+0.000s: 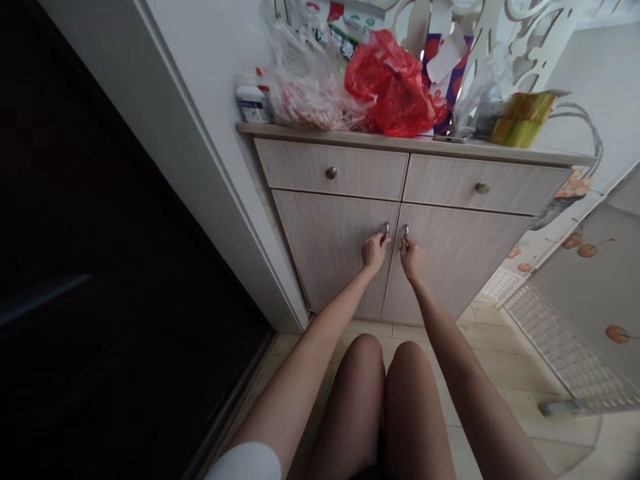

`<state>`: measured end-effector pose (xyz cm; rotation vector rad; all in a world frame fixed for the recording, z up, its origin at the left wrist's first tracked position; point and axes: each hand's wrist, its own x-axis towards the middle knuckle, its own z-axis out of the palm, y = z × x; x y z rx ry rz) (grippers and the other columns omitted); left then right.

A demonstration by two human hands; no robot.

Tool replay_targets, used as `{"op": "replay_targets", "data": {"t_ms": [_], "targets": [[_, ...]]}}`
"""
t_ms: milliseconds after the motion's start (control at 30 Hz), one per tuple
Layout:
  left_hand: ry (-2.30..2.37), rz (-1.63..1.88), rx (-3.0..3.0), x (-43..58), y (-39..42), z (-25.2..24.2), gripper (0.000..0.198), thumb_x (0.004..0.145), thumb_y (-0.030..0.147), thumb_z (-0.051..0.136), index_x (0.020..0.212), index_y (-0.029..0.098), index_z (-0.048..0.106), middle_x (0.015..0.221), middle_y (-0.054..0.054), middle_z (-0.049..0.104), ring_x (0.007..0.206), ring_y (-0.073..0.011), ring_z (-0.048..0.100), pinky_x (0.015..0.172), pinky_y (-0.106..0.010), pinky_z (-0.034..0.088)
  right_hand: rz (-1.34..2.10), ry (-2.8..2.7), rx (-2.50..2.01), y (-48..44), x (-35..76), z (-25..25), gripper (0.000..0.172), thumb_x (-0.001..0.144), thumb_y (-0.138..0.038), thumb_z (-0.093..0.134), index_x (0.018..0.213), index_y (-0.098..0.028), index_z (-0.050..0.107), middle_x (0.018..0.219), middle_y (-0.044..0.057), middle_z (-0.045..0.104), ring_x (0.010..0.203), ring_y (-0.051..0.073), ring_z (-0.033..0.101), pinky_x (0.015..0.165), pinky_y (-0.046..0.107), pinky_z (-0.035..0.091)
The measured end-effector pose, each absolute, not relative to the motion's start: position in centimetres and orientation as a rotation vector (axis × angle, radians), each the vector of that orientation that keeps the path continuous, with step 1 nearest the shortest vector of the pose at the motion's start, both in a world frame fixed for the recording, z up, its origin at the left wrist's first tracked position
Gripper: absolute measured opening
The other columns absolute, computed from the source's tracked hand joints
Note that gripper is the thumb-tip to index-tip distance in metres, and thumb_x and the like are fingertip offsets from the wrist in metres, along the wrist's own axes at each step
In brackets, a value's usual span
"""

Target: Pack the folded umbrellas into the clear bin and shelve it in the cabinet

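A low cabinet in pale wood-grain laminate stands in front of me, with two drawers above two doors. Both doors are shut. My left hand grips the chrome handle of the left door. My right hand grips the matching chrome handle of the right door. The two handles stand close together at the centre seam, and my fingers partly hide them. Round metal knobs sit on the drawers above my hands.
The cabinet top holds a red plastic bag, a clear bag, a white bottle and a yellow-green packet. A white door frame and dark opening lie left. My knees show below, above a tiled floor.
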<state>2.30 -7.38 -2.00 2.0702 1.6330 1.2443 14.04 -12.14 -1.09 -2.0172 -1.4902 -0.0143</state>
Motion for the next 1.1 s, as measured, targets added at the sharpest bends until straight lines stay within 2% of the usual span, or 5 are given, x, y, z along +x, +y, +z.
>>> {"op": "replay_targets", "data": {"t_ms": [333,467,567,700,1100], "targets": [[1.613,1.208,2.063,2.5,-7.9,-1.4,0.021,0.096,0.027,0.058,0.104,0.014,0.072,0.105,-0.014,0.072,0.096,-0.0209,0.064,0.084,-0.028,0.044,0.06,-1.451,-1.938,-11.4,14.4,-1.5,0.047,0.102,-0.04,0.036,0.111,-0.014,0.073,0.093,0.017,0.072,0.084,0.022,0.067,0.075,0.031,0.045],[1.557,1.216,1.884,1.5,-8.3,-0.4,0.023,0.092,0.03,0.064,0.108,0.016,0.073,0.092,-0.011,0.072,0.09,-0.0206,0.065,0.079,-0.028,0.045,0.344,-1.39,-1.689,-11.7,15.9,-1.0,0.044,0.095,-0.039,0.048,0.122,-0.009,0.067,0.078,0.01,0.068,0.075,0.019,0.063,0.07,0.028,0.045],[1.329,1.225,1.473,-0.4,-9.8,-0.4,0.038,0.09,0.03,0.068,0.125,0.015,0.066,0.062,0.001,0.058,0.057,-0.0121,0.055,0.06,-0.023,0.041,0.705,-1.165,-1.374,-13.8,17.6,-1.0,0.063,0.088,-0.038,0.056,0.144,-0.01,0.048,0.056,-0.007,0.046,0.052,0.012,0.047,0.053,0.021,0.035],[0.679,1.137,1.0,-3.1,-14.0,-1.9,0.053,0.092,0.02,0.06,0.144,0.023,0.049,0.047,0.014,0.027,0.036,-0.0056,0.023,0.045,-0.017,0.023,1.243,-0.944,-0.823,-18.0,19.3,-1.8,0.088,0.076,-0.023,0.061,0.156,-0.031,0.025,0.049,-0.016,0.019,0.041,0.008,0.015,0.043,0.018,0.017],[0.408,1.234,0.649,-0.7,-17.6,-3.5,0.048,0.099,0.012,0.042,0.142,0.031,0.051,0.05,0.012,0.014,0.037,-0.0066,0.007,0.038,-0.014,0.015,1.448,-0.819,-0.537,-20.8,16.9,-3.3,0.067,0.081,-0.017,0.056,0.144,-0.038,0.044,0.05,-0.015,0.006,0.042,0.008,-0.001,0.042,0.02,0.005]]}}
